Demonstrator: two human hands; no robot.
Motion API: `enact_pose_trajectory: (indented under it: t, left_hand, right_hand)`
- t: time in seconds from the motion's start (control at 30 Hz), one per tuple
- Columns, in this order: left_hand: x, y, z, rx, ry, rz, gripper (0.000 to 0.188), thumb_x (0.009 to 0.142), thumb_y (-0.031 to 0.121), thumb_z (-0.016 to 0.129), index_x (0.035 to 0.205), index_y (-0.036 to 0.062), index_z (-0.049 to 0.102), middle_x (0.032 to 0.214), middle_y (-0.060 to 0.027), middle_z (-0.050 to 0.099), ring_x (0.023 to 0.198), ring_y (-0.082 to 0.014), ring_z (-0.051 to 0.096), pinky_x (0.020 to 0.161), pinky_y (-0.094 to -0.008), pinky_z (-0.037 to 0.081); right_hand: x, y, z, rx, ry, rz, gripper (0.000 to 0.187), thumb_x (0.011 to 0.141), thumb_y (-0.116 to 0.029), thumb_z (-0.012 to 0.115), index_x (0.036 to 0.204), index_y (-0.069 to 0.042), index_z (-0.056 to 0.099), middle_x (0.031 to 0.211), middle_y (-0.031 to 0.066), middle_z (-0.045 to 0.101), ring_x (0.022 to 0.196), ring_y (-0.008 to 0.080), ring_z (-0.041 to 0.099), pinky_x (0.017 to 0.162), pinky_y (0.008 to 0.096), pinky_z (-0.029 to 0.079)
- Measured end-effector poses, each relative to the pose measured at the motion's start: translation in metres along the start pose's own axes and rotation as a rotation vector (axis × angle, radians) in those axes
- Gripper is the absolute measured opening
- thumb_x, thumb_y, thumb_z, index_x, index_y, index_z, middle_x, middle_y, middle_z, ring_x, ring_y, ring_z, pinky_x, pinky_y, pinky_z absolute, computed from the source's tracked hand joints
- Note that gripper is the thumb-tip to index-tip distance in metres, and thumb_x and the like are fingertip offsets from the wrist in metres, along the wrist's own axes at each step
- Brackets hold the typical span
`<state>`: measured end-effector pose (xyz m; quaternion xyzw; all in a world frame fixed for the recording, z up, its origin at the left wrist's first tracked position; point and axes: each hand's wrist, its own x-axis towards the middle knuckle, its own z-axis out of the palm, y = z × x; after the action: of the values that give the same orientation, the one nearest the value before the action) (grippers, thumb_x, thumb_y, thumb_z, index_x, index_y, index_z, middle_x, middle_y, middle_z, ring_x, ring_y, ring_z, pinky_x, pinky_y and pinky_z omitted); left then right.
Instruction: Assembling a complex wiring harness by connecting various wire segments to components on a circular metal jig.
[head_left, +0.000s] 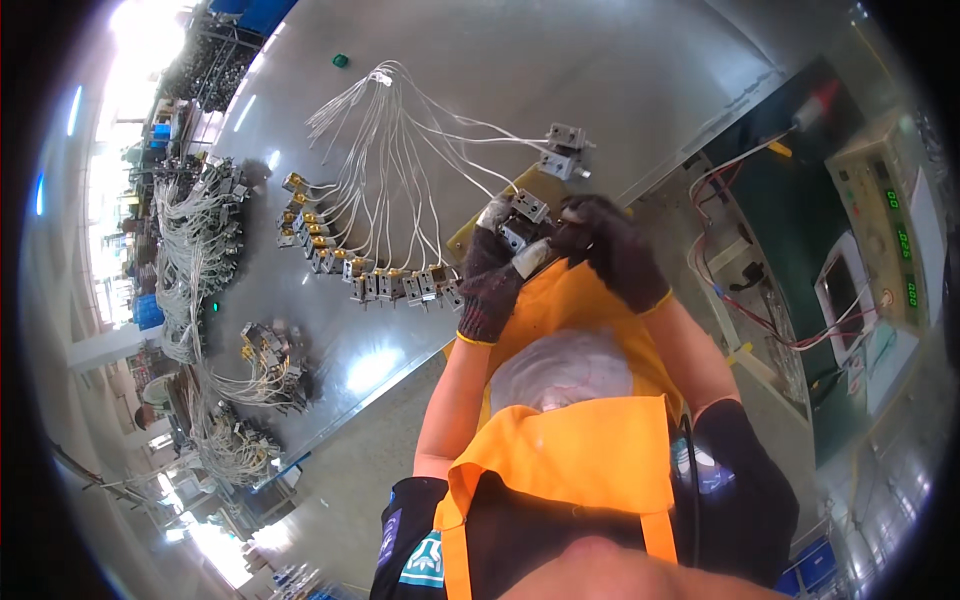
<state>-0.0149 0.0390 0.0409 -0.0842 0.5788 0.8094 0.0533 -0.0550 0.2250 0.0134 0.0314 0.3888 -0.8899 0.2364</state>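
My left hand (pixel 490 285), in a dark work glove with pale fingertips, is closed round a small metal block with a white wire (pixel 530 206). Against the far side of this block my right hand (pixel 608 245), gloved in the same way, has its fingers bent together; what they pinch is hidden. Both hands are over a brownish-yellow plate (pixel 548 184) at the table edge. Just beyond them are further wired metal blocks (pixel 563 152). To their left, a curved row of similar blocks (pixel 375 284) lies on the table, their white wires (pixel 385 150) gathered at a connector (pixel 381 77).
The grey metal table (pixel 480 70) carries heaps of wired blocks (pixel 200 250) at far left and a smaller pile (pixel 270 360) nearer. A green cap (pixel 340 61) lies at the back. Right, a green-topped bench (pixel 800 240) holds an instrument with lit displays (pixel 890 220) and loose red and white leads (pixel 710 240).
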Motion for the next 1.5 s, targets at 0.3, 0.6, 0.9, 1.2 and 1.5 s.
enact_pose_trajectory:
  t: [0.3, 0.6, 0.9, 1.2, 1.5]
  left_hand:
    - [0.012, -0.005, 0.005, 0.108, 0.036, 0.117, 0.056, 0.08, -0.001, 0.072, 0.13, 0.0041, 0.047, 0.106, -0.0047, 0.059, 0.095, -0.0137, 0.058, 0.085, -0.0282, 0.049]
    - [0.019, -0.003, 0.003, 0.176, 0.043, 0.021, 0.056, 0.079, 0.008, 0.078, 0.127, 0.0021, 0.049, 0.1, -0.0048, 0.06, 0.09, -0.0112, 0.058, 0.079, -0.0275, 0.05]
    - [0.034, -0.022, 0.017, 0.4, 0.286, 0.129, 0.054, 0.072, 0.032, 0.083, 0.111, 0.0014, 0.062, 0.092, -0.0101, 0.067, 0.085, -0.0223, 0.065, 0.077, -0.0353, 0.052]
    - [0.04, -0.032, 0.014, 0.536, 0.292, 0.2, 0.059, 0.07, 0.042, 0.081, 0.111, 0.0035, 0.063, 0.096, -0.0144, 0.067, 0.09, -0.0303, 0.066, 0.081, -0.0398, 0.051]
    - [0.044, -0.029, 0.011, 0.712, 0.327, 0.241, 0.056, 0.072, 0.041, 0.08, 0.111, 0.0048, 0.064, 0.099, -0.014, 0.064, 0.092, -0.0318, 0.064, 0.083, -0.0414, 0.051]
  right_hand:
    - [0.02, -0.012, -0.001, 0.148, 0.199, -0.277, 0.021, 0.1, -0.017, 0.051, 0.109, 0.0, 0.06, 0.098, 0.0076, 0.062, 0.087, 0.0152, 0.062, 0.078, 0.0301, 0.053]
    - [-0.036, 0.017, 0.029, -0.619, 0.107, -0.239, 0.025, 0.099, -0.013, 0.054, 0.119, 0.0, 0.06, 0.083, 0.0056, 0.065, 0.065, 0.0103, 0.061, 0.057, 0.0249, 0.05]
    - [-0.022, 0.017, 0.026, -0.212, 0.142, -0.007, 0.022, 0.097, -0.014, 0.057, 0.114, -0.001, 0.063, 0.084, 0.0047, 0.068, 0.064, 0.0113, 0.063, 0.056, 0.0249, 0.05]
    - [-0.016, 0.007, 0.014, -1.628, -0.109, -1.027, 0.024, 0.078, -0.001, 0.066, 0.1, -0.01, 0.07, 0.112, 0.0142, 0.062, 0.098, 0.0303, 0.061, 0.079, 0.0397, 0.05]
    - [-0.011, 0.004, 0.01, -1.109, -0.262, -0.708, 0.019, 0.087, -0.002, 0.061, 0.104, -0.008, 0.067, 0.103, 0.0112, 0.061, 0.082, 0.0203, 0.064, 0.065, 0.0337, 0.052]
